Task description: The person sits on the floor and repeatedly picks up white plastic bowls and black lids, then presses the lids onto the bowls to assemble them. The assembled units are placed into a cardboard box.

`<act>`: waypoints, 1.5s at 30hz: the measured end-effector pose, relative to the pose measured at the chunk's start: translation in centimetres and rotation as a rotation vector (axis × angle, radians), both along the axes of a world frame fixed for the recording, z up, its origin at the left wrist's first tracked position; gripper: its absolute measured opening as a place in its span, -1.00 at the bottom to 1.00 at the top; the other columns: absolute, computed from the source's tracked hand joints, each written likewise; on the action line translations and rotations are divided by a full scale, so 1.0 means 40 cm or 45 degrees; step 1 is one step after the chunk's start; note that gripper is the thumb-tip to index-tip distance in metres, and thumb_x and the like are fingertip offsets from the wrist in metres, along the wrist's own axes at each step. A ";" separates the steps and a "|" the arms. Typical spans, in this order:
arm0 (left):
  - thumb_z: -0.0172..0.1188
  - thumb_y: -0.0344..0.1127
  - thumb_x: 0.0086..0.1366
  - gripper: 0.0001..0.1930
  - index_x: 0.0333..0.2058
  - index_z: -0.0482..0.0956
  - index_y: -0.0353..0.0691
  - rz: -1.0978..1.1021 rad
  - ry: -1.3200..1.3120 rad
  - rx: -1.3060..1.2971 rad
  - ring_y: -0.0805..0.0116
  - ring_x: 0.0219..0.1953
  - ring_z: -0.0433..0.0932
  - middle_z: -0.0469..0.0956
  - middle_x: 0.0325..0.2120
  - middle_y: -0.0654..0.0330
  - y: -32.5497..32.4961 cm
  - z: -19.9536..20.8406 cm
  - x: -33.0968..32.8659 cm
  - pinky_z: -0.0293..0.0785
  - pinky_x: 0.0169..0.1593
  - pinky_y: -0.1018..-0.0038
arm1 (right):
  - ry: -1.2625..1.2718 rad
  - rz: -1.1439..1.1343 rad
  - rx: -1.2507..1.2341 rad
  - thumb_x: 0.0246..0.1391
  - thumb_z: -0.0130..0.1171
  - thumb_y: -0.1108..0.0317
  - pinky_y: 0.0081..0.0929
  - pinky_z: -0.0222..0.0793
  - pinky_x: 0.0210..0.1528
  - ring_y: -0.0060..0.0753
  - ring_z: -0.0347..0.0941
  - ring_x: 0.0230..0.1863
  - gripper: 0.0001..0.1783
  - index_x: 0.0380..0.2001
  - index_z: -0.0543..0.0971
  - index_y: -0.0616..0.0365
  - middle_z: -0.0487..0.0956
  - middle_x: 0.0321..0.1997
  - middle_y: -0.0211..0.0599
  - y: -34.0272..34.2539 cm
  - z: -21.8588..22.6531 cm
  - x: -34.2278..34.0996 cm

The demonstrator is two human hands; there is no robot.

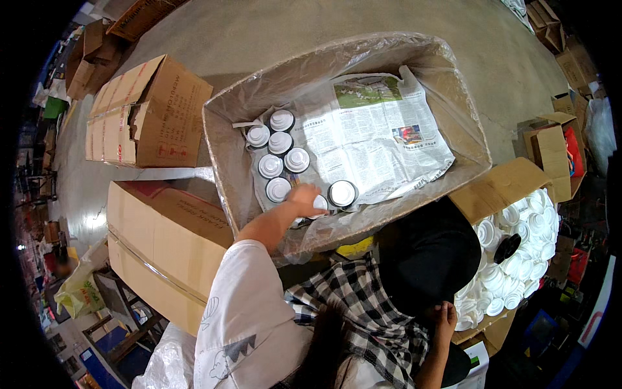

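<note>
My left hand [304, 200], at the end of a white-sleeved arm, reaches down into a large plastic-lined carton [479, 139]. Its fingers grip a round white-topped piece [320, 205] at the carton's near side. Just right of it stands a similar piece [343, 194], with a stepped white top and dark rim. Several more such pieces [280, 142] cluster at the left on newspaper [350, 136]. My right hand [446, 316] is low at the right, near black cloth [424, 259], fingers curled together. Whatever it may hold is hidden.
An open carton heaped with loose white lids [518, 259] stands at the right, a black round part [507, 248] on top. Two brown cartons [172, 110], [168, 240] flank the lined carton's left. Another open carton [554, 152] sits at the far right.
</note>
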State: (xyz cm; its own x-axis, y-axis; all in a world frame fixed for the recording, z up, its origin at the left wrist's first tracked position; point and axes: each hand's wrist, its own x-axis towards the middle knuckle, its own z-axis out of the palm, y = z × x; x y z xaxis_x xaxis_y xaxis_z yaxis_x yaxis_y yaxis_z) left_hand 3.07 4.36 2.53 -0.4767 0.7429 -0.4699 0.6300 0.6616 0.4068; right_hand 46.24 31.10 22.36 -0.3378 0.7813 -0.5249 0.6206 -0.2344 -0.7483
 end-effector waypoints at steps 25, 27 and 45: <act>0.26 0.11 -0.09 -0.24 0.11 0.26 0.00 0.712 0.268 -0.094 -0.23 0.22 -0.14 -0.18 0.23 -0.04 0.048 0.034 -0.121 -0.11 0.17 -0.06 | -0.020 0.066 -0.129 0.15 -0.11 0.41 -0.64 0.25 -0.26 -0.60 0.30 -0.31 -0.70 -0.04 0.33 0.23 0.42 -0.23 -0.39 0.023 -0.026 0.008; 0.26 0.12 -0.09 -0.24 0.10 0.28 -0.01 0.756 0.415 0.099 -0.24 0.22 -0.13 -0.14 0.23 -0.05 0.051 -0.008 -0.165 -0.10 0.17 -0.06 | -0.024 0.086 -0.139 0.15 -0.11 0.42 -0.62 0.25 -0.26 -0.58 0.30 -0.31 -0.66 0.00 0.33 0.24 0.43 -0.18 -0.38 0.029 -0.025 0.007; 0.13 -0.10 0.08 -0.56 -0.04 0.44 -0.06 0.784 0.606 -0.188 -0.02 0.18 0.06 0.20 0.11 0.13 0.024 -0.074 -0.326 0.06 0.15 0.09 | -0.052 0.106 -0.141 0.01 -0.07 0.49 -0.53 0.27 -0.12 -0.49 0.36 -0.14 -0.62 -0.04 0.36 0.27 0.45 -0.10 -0.32 0.029 -0.030 0.015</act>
State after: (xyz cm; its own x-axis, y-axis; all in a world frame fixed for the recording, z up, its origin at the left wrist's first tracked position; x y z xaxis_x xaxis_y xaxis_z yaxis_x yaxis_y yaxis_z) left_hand -9.96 5.34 -0.43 -0.9564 0.2256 -0.1855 0.2169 0.9739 0.0664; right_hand 46.83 32.24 21.17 -0.3755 0.6881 -0.6209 0.6706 -0.2607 -0.6945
